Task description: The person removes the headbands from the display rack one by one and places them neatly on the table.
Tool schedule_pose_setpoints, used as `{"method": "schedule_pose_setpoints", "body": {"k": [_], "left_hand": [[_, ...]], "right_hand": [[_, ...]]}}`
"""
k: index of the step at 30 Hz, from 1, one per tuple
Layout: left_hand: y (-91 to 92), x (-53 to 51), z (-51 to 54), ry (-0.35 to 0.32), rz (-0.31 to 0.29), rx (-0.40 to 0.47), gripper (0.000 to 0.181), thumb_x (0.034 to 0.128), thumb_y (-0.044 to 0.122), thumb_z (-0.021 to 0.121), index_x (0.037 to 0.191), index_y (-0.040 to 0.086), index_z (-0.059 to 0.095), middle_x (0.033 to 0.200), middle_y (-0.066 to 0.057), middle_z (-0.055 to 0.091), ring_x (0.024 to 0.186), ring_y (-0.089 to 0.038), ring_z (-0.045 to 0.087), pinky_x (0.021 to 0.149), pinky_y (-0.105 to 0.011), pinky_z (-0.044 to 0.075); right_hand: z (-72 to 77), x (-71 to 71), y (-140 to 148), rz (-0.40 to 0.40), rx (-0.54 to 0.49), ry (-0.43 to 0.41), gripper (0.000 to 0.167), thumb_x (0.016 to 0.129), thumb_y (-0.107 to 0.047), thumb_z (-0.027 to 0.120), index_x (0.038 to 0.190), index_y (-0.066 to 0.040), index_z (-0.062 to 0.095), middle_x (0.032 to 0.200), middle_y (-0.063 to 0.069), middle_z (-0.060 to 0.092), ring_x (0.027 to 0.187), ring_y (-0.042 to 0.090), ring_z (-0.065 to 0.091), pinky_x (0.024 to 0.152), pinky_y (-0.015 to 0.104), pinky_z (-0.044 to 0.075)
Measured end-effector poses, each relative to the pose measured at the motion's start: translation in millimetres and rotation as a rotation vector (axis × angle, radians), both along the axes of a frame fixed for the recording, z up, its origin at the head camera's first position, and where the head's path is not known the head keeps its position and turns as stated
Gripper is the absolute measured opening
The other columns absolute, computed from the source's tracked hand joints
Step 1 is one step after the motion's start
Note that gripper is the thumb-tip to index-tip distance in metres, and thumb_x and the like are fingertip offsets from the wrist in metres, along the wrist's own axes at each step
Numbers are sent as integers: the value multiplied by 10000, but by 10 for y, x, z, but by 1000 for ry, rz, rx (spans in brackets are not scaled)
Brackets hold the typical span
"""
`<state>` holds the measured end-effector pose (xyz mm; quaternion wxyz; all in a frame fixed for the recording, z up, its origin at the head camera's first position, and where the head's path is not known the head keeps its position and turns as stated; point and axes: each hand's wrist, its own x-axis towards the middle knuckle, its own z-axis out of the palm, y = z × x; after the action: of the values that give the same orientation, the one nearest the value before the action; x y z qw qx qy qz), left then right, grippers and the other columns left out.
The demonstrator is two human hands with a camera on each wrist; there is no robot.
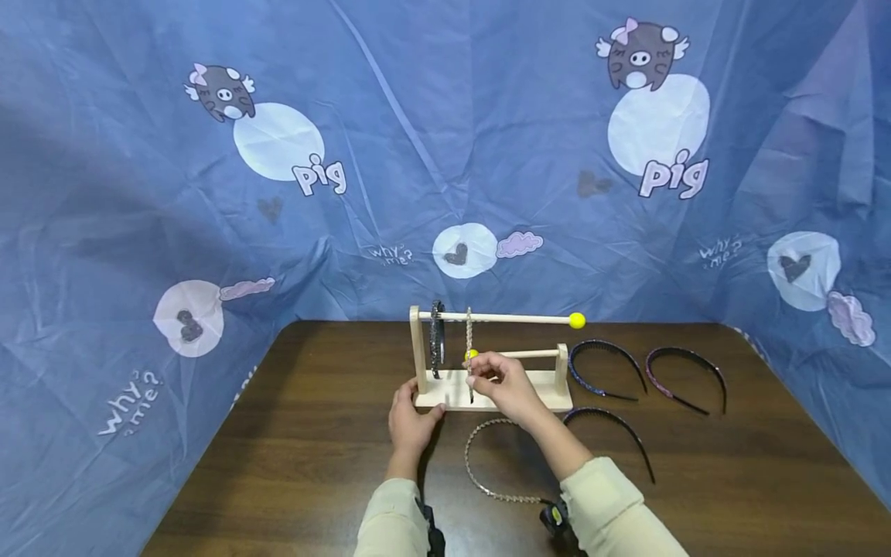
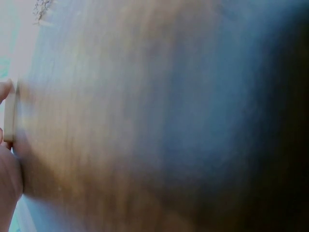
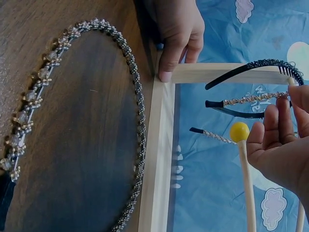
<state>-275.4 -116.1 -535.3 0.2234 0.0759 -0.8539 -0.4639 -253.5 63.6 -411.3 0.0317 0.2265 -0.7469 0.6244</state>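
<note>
The blue cloth (image 1: 418,178) says "pig" in 2 spots and "why me?" in 3 spots. In front of it, a wooden stand (image 1: 452,396) sits on the brown desk (image 1: 313,433). A shiny beaded headband (image 1: 469,333) is at the stand's top rod (image 1: 515,318), with its top peeking just above the rod. It stands up and down, its long way upright, and we see it from its thin edge. Its loop goes across the rod, and its black tips point down toward the base. The right hand (image 1: 511,391) pinches its lower part, thumb and fingers close together. The left hand (image 1: 411,422) holds the base's left corner, thumb in front and fingers curled round the end. A black headband (image 1: 436,340) hangs to the left on the same rod. Yellow balls (image 1: 577,320) tip the 2 rods. On the desk lie another beaded headband (image 1: 468,456), 2 dark blue headbands (image 1: 604,343) and 1 pink headband (image 1: 654,379).
</note>
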Motion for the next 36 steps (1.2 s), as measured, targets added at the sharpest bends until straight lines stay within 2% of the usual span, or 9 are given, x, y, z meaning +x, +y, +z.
{"method": "schedule_pose_setpoints", "body": {"k": [6,12,19,27,36], "left_hand": [[0,-4,20,-1,-1,7,620,621,132,835,1175,51,569,1135,-132,582,1046,-332,542,889,-464,401],[-9,1,20,-3,5,8,623,615,129,838,1173,53,571,1131,-130,582,1043,-329,543,892,-462,398],[-10,0,26,-8,5,-4,623,622,146,840,1175,62,567,1132,-127,579,1044,-327,542,893,-457,399],[-1,-5,25,-9,-1,0,624,626,145,841,1180,61,567,1143,-124,578,1062,-320,538,907,-451,394],[4,12,23,-20,5,-3,614,633,150,834,1182,73,570,1130,-115,583,1056,-320,542,901,-451,398]], "right_hand": [[19,-8,-8,6,-16,27,145,826,95,598,966,133,597,956,229,633,771,255,571,655,240,461],[76,3,-12,-15,-8,27,168,825,94,600,984,146,593,906,227,635,786,275,581,660,236,461],[182,-4,22,-41,-29,61,156,817,109,592,970,142,600,884,256,625,743,190,565,642,216,440],[220,-42,77,-57,-17,101,157,824,110,594,976,150,593,883,269,621,734,185,566,625,200,440],[242,-71,154,-133,-35,174,137,822,126,592,958,137,608,890,261,621,756,289,567,649,195,448]]}}
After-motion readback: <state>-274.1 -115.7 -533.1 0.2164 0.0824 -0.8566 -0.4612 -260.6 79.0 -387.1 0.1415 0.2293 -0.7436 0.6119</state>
